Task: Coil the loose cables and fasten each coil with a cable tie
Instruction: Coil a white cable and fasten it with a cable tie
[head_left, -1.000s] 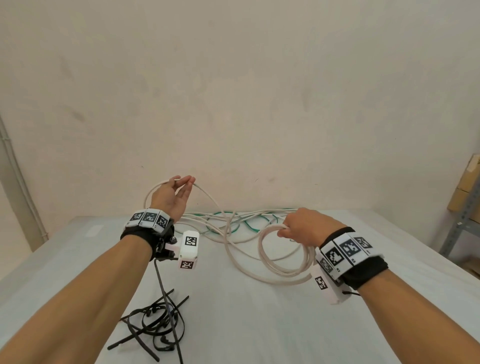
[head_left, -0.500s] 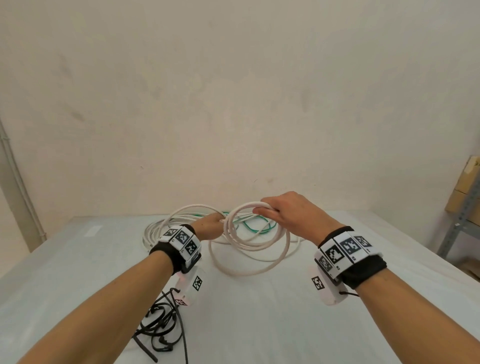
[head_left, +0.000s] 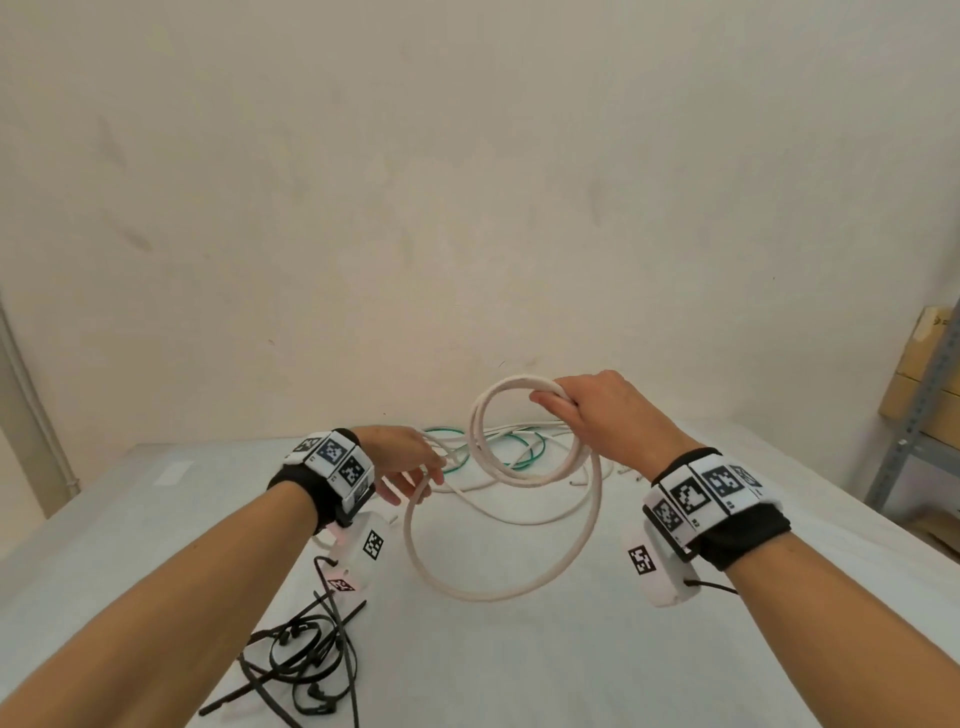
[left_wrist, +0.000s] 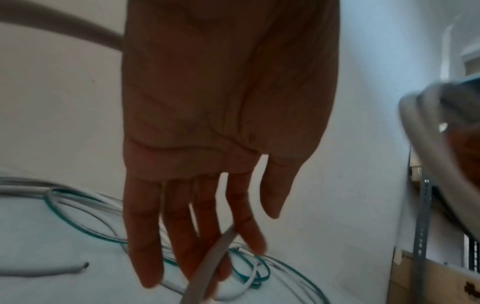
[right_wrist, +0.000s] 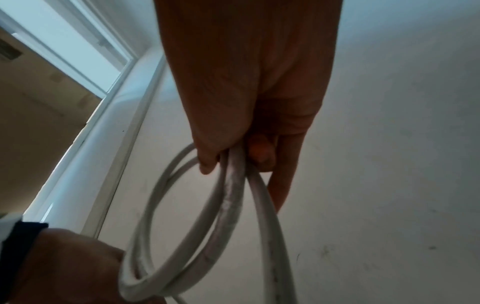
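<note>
My right hand is raised above the white table, fingers and thumb curled round the top of a white cable coil of several turns. The right wrist view shows the strands clamped under the thumb. A wider loop sags from the coil to my left hand, whose straight fingers carry the cable without gripping it. More white cable and a green cable lie tangled at the back. Black cable ties lie near the front left.
A bare wall stands right behind the table's far edge. A metal shelf post with cardboard boxes stands at the right. A cut white cable end lies to the left of the tangle. A black wire trails from the right wrist camera.
My right hand has lifted the coil up and to the right. My left hand came down from its raised pinch, met the coil, then drew back left, leaving a wide new loop hanging.
</note>
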